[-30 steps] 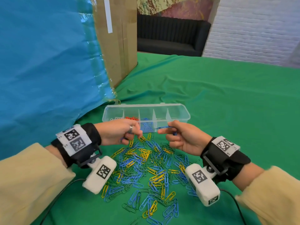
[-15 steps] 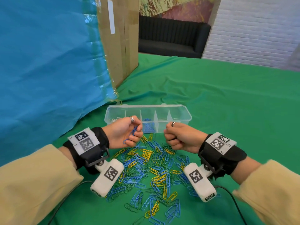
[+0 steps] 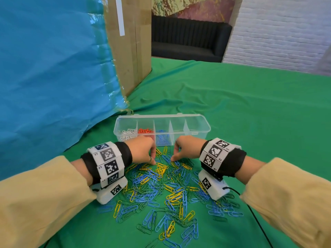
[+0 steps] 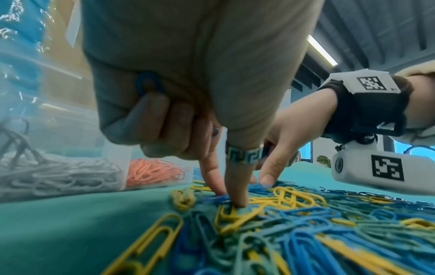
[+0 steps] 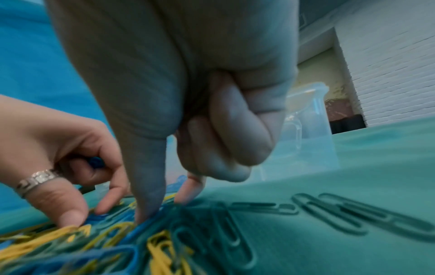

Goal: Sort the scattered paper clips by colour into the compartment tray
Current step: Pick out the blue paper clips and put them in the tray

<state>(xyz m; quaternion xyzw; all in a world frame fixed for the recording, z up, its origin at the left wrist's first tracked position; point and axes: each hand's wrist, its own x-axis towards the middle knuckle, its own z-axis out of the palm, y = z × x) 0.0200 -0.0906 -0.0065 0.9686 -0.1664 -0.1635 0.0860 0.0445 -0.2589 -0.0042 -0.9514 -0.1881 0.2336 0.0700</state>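
Green cloth (image 3: 250, 104) carries tangled paper clips (image 3: 161, 190); left hand (image 3: 143, 149) apparently clutches blue ones, right hand (image 3: 186, 149) fingertips pinch downward; interlocked colours may lift together toward the tray (image 3: 202, 130).

The compartment tray (image 3: 162, 128) is clear, glossy plastic with thin see-through dividers. In front of it, the paper clips (image 3: 161, 190) have a smooth coloured coating with a slight sheen. The surface (image 3: 250, 122) wears a matt green cloth, softly creased. Behind the tray stands a cardboard box (image 3: 129, 47), dull and brown, partly under crinkled blue sheeting (image 3: 50, 68) edged with shiny clear tape.
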